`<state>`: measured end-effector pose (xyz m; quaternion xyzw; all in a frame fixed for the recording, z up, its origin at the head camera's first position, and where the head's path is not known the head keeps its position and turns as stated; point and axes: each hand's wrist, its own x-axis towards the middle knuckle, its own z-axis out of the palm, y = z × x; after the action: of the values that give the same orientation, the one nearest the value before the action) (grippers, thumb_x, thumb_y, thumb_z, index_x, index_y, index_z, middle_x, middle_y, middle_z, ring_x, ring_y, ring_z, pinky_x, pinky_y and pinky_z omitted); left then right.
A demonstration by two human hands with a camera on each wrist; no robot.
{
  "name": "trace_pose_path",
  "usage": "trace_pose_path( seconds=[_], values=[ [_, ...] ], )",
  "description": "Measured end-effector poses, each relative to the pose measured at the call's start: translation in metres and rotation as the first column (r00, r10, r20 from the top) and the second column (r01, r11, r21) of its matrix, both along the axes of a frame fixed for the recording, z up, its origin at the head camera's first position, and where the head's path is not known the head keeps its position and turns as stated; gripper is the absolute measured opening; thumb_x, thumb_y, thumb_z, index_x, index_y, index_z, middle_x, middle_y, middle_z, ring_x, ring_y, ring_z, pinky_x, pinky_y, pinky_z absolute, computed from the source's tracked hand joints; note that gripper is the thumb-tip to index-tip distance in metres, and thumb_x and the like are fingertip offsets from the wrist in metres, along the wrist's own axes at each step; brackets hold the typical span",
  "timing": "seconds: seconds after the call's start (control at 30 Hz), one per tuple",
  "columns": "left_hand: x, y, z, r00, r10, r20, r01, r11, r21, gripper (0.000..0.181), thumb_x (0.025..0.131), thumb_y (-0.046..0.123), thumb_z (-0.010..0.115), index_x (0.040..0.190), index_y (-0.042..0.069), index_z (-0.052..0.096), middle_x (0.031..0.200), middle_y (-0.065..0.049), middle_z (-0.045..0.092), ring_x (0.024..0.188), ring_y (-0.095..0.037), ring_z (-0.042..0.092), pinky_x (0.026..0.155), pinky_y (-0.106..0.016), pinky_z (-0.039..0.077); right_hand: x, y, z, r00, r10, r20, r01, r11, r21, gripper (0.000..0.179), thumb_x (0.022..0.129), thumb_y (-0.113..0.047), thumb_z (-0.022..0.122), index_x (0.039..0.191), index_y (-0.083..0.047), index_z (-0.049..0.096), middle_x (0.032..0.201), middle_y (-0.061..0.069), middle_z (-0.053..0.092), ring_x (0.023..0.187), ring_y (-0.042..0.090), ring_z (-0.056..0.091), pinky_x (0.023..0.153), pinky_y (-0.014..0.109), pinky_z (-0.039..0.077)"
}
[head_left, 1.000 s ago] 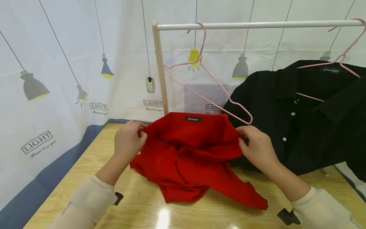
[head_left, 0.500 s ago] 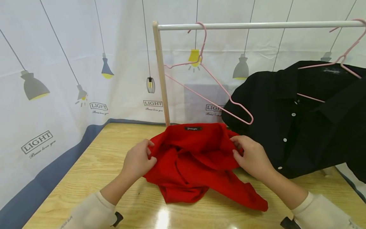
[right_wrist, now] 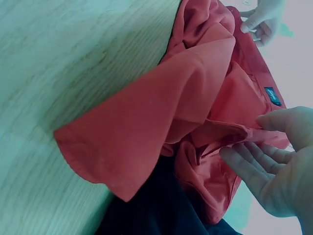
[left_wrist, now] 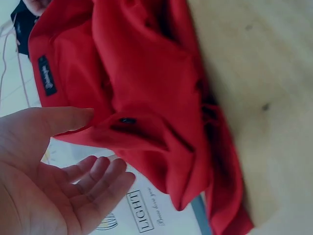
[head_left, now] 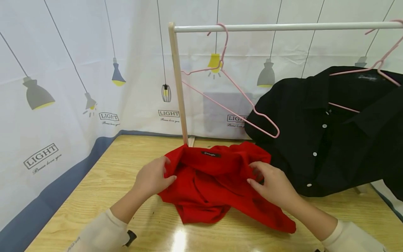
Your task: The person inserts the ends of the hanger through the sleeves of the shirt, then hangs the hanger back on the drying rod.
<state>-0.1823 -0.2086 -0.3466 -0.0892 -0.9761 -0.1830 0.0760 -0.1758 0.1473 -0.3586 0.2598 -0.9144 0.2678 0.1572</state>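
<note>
Red shirt in folds on the table, left of the black shirt, with left hand at its left edge and right hand at its right, both loosely spread.

A red collared shirt lies crumpled on the wood-grain table, its neck opening gaping toward the camera and a black label with pale script sewn inside the back. One sleeve stretches flat to the lower right. The left hand and right hand flank the neck opening, thumbs apart from the loosely bent fingers at the cloth's edges.
</note>
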Motion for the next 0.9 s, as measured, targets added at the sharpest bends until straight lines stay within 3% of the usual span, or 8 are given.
trace_pose_path(
  seconds=[0.17, 0.4, 0.57, 0.77, 0.9],
  values=[
    [-0.008, 0.003, 0.010, 0.995, -0.019, -0.100, 0.024, 0.998, 0.052, 0.038, 0.080, 0.023, 0.079, 0.108, 0.003, 0.062, 0.084, -0.005, 0.060, 0.075, -0.020, 0.058, 0.064, -0.037, 0.049, 0.002, -0.001, 0.005, 0.999, -0.035, 0.027, 0.035, 0.999, 0.001, 0.036, 0.080, -0.010, 0.080, 0.111, -0.004, 0.063, 0.090, 0.000, 0.066, 0.071, 0.011, 0.061, 0.062, 0.025, 0.052],
    [-0.021, 0.010, 0.010, 0.986, -0.046, -0.162, 0.069, 0.988, 0.139, 0.023, 0.080, 0.010, 0.074, 0.100, 0.003, 0.066, 0.081, -0.004, 0.064, 0.077, -0.021, 0.062, 0.071, -0.039, 0.051, 0.004, -0.002, 0.016, 0.997, -0.062, 0.047, 0.061, 0.998, 0.003, 0.037, 0.079, -0.009, 0.080, 0.111, -0.002, 0.063, 0.084, -0.002, 0.063, 0.067, 0.008, 0.057, 0.060, 0.024, 0.051],
    [-0.026, 0.013, 0.014, 0.975, -0.065, -0.214, 0.098, 0.984, 0.147, 0.015, 0.079, 0.005, 0.069, 0.094, 0.004, 0.067, 0.078, -0.004, 0.067, 0.073, -0.019, 0.063, 0.070, -0.037, 0.052, 0.007, -0.001, 0.023, 0.998, -0.063, 0.030, 0.063, 0.998, 0.010, 0.036, 0.079, -0.008, 0.079, 0.110, -0.001, 0.063, 0.082, -0.002, 0.063, 0.067, 0.010, 0.058, 0.060, 0.026, 0.051],
    [-0.028, 0.013, 0.027, 0.957, -0.061, -0.283, 0.096, 0.989, 0.112, 0.015, 0.079, 0.004, 0.067, 0.093, 0.005, 0.071, 0.077, -0.003, 0.067, 0.069, -0.018, 0.063, 0.066, -0.036, 0.052, 0.011, -0.002, 0.032, 0.997, -0.075, 0.023, 0.075, 0.997, 0.019, 0.035, 0.079, -0.008, 0.079, 0.109, -0.002, 0.063, 0.084, 0.000, 0.064, 0.068, 0.013, 0.060, 0.060, 0.026, 0.051],
    [-0.029, 0.013, 0.035, 0.954, -0.063, -0.294, 0.095, 0.991, 0.096, 0.016, 0.080, 0.005, 0.065, 0.095, 0.005, 0.071, 0.074, -0.002, 0.067, 0.067, -0.017, 0.063, 0.063, -0.035, 0.051, 0.016, -0.002, 0.039, 0.996, -0.082, -0.027, 0.082, 0.996, 0.027, 0.033, 0.078, -0.008, 0.080, 0.107, -0.003, 0.065, 0.088, 0.002, 0.065, 0.069, 0.014, 0.059, 0.059, 0.025, 0.051]
  ],
)
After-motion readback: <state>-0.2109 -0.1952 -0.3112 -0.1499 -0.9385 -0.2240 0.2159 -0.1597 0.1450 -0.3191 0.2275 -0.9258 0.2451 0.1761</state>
